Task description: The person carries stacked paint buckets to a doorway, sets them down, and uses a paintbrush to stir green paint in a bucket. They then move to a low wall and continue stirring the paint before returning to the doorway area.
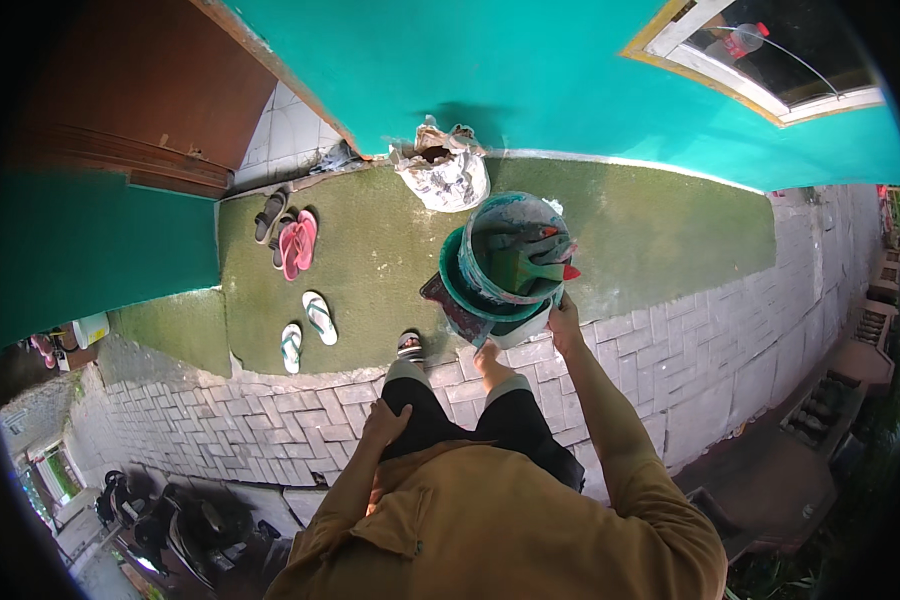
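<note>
Paint-smeared bucket (505, 212), nested in a green tub (449, 268), sits before the person at the right hand (566, 327), whose fingers look curled on the stack's near right edge — exactly what they pinch is hidden. A brush (538, 270) lies inside, not in use. The left hand (387, 422) rests on the left thigh (422, 412), holding nothing. Carrying seems under way, setting down not yet done; the far teal wall (530, 90) already looks coloured — a crumpled sack (452, 187) stands against it.

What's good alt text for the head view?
A person's right hand holds a paint-smeared bucket, stacked with a green container, tools inside; the left hand rests on the thigh. Nearby, sandals and a wrinkled bag sit on green matting before a turquoise wall.
</note>
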